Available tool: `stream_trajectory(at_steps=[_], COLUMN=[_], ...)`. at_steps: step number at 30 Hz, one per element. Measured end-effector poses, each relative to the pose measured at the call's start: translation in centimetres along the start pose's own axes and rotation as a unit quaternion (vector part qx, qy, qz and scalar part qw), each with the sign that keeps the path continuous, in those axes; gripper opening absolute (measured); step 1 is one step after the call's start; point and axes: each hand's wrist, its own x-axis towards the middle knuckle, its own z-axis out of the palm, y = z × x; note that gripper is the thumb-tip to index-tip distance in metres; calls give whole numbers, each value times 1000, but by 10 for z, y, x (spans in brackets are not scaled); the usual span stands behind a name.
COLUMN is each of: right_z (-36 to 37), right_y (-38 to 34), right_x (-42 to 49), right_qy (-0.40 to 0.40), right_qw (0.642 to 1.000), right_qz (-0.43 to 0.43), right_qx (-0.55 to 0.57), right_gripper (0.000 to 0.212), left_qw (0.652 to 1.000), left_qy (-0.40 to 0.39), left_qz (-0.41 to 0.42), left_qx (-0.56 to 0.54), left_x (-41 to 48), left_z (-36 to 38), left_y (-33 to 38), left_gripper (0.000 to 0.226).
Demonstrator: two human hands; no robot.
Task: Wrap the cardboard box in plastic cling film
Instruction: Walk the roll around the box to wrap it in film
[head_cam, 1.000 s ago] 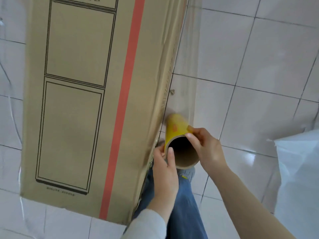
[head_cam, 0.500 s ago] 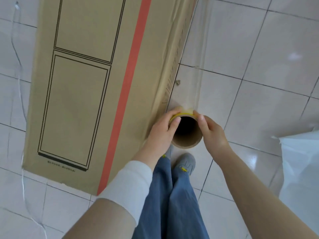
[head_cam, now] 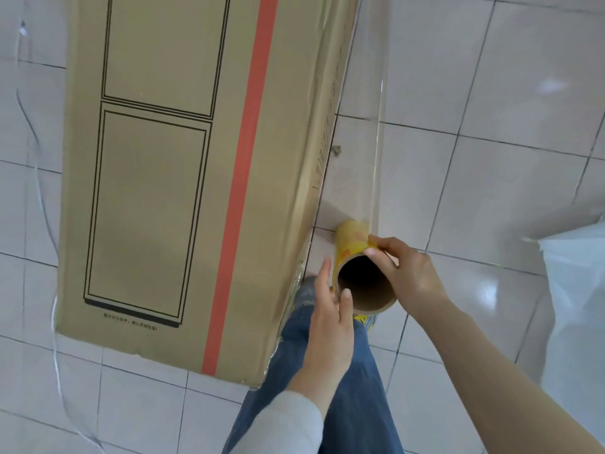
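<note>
A tall brown cardboard box point(head_cam: 183, 178) with black printed frames and a red stripe stands on the tiled floor, filling the left and middle. Shiny film clings to its right side. A yellow cling film roll point(head_cam: 355, 257) with a brown cardboard core is held upright at the box's near right corner, its open end facing me. A clear sheet of film point(head_cam: 366, 152) stretches from the roll up along the box's right edge. My left hand point(head_cam: 330, 319) holds the core's rim, thumb inside. My right hand point(head_cam: 406, 276) grips the rim from the right.
White glossy floor tiles point(head_cam: 491, 158) surround the box. A white plastic sheet or bag point(head_cam: 576, 309) lies at the right edge. My blue-jeaned legs point(head_cam: 340, 388) and a shoe are below the roll, close to the box corner. Loose film trails at the far left point(head_cam: 42, 178).
The roll tipped back so more of its yellow side shows. My left hand dropped from the top rim to the lower left rim. The view shifted closer to the box's near corner.
</note>
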Motion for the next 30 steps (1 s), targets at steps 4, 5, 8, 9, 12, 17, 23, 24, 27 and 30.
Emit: stream_trajectory(at_steps=[4,5,8,9,12,17,23,24,27,30], right_z=[2,4,17,22,34,33,30,29,27,33], right_y=[6,9,16,18,24,35,38,39,44,51], right_x=[-3,-8,-23,-27,-32,-42,-42,-40,-37,-38], right_qy=[10,4,20,36,109,90,19,28,40,45], right_qw=[998,996,987,982,960,988,999,999,997,992], right_qz=[-6,-8,-24,-15,32,25,16,16,3,-8], right_qx=[61,92,158,186,255,121,40,41,62,119], right_gripper=[36,38,45,46,42,37,50,49,43,41], left_qw=[993,991,990,990,983,994,995,992,988,975], left_qy=[-30,-34,-44,-43,-67,5,-2,-18,-73,-135], left_qz=[53,54,41,45,88,70,-7,-2,32,58], left_qx=[100,113,125,126,144,79,100,128,132,167], left_x=[28,35,45,45,33,-16,-36,-27,1,18], left_z=[-20,-22,-24,-24,-21,-7,0,-3,-13,-17], left_y=[8,11,11,8,-9,-33,-50,-50,-41,-33], left_gripper=[34,37,32,29,39,35,32,37,51,47])
